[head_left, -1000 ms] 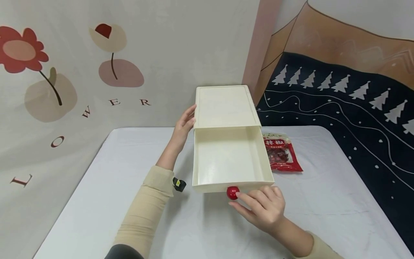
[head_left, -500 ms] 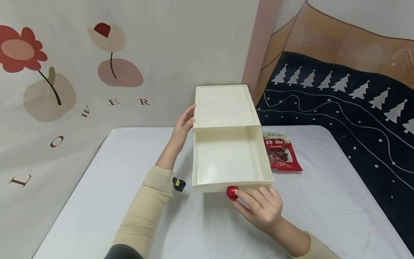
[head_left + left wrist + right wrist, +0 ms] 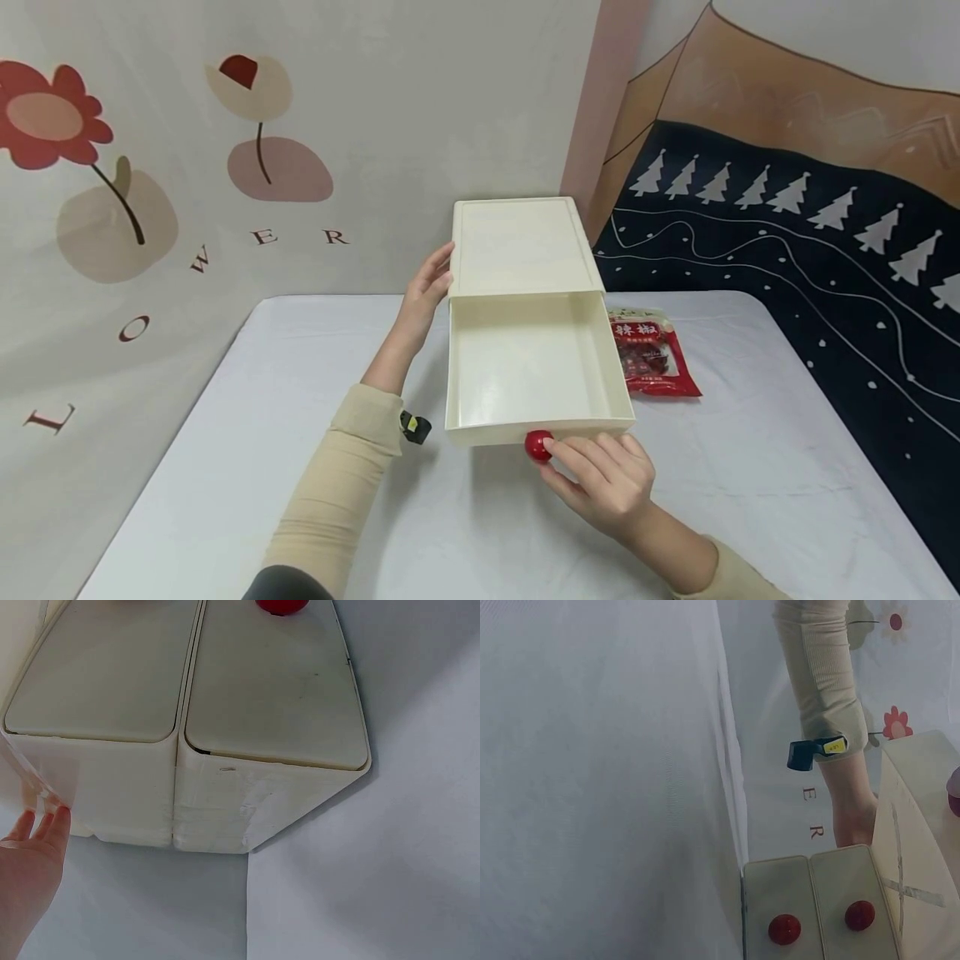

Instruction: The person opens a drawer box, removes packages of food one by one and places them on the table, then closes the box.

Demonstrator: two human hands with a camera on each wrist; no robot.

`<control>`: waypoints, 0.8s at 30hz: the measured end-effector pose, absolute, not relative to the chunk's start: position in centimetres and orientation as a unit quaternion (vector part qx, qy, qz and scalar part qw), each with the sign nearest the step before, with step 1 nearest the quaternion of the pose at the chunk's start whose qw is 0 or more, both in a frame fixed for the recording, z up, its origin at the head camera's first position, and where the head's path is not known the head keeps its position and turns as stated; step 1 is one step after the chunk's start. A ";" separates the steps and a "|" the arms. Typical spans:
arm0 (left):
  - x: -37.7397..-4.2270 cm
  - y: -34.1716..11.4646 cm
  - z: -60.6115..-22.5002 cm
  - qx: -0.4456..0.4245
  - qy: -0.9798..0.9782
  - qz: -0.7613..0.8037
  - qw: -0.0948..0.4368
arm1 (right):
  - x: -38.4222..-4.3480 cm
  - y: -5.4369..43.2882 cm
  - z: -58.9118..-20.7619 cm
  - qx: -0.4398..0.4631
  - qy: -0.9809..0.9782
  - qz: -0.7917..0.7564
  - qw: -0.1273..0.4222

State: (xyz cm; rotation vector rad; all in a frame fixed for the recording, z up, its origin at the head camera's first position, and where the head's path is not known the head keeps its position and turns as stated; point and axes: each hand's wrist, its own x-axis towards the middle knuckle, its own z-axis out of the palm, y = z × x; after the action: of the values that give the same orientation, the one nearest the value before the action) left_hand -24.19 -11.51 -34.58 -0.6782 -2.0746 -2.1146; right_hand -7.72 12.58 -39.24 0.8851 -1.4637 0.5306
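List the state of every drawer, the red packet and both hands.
Top drawer, pulled open.
Middle drawer, shut.
Bottom drawer, shut.
Red packet, lying down, partly hidden; whether sealed, cannot tell.
Left hand, fingers touching the cabinet's side.
Right hand, pinching the top drawer's red knob.

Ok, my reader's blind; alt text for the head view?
The right hand pinches a red knob on the open drawer of a cream box; the left hand touches its side. A red packet lies on the table beside it.
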 end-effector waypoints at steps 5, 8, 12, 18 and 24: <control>-24.2 -11.5 -34.6 -0.222 -0.684 -0.692 0.051 | -7.8 12.3 -38.5 0.388 -0.624 0.232 0.637; -24.2 -11.5 -34.6 -0.223 -0.684 -0.693 0.051 | -7.9 12.2 -38.0 0.389 -0.615 0.234 0.645; -24.2 -11.5 -34.5 -0.223 -0.682 -0.694 0.050 | -7.9 12.1 -37.5 0.388 -0.610 0.237 0.649; -24.3 -11.5 -34.6 -0.220 -0.684 -0.694 0.050 | -8.2 12.1 -37.5 0.385 -0.606 0.239 0.654; -24.6 -11.6 -35.1 -0.216 -0.688 -0.691 0.051 | -8.4 12.1 -37.7 0.384 -0.601 0.243 0.658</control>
State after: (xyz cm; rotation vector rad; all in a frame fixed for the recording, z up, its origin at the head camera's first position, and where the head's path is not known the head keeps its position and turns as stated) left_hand -24.63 -11.61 -35.09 -0.6580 -2.0947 -2.1030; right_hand -8.39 12.12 -37.72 0.8695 -1.3604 0.5513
